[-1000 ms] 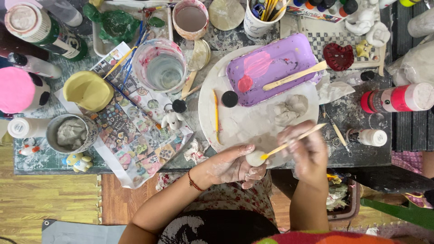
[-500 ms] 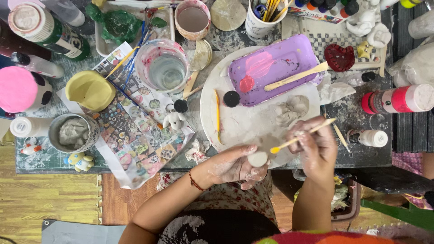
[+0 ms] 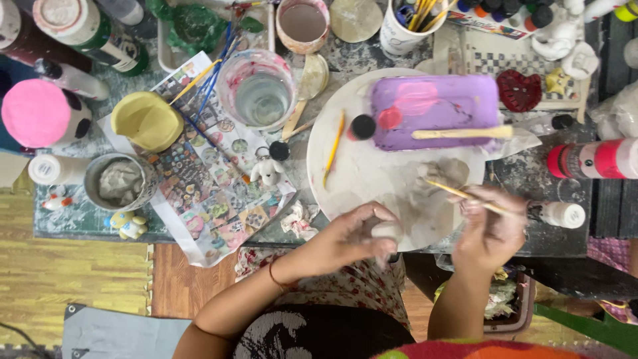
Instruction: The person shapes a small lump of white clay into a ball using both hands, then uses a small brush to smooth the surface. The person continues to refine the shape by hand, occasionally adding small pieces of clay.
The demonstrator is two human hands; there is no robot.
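My left hand grips a small round pale object, held over the near rim of a large white round plate. My right hand holds a thin wooden-handled brush; its tip points up-left into a smear of grey paint on the plate. A purple tray with pink and red paint blobs rests on the far half of the plate, with a wooden stick lying across it. An orange pencil-like brush lies on the plate's left side.
A glass of water, a yellow cup, a tin of grey paste, a pink-capped bottle, printed paper, a small white figurine, a brush cup and paint bottles crowd the table.
My right hand swung the brush away from the small round object, up to the grey paint on the plate. My left hand kept hold of the object and stayed in place.
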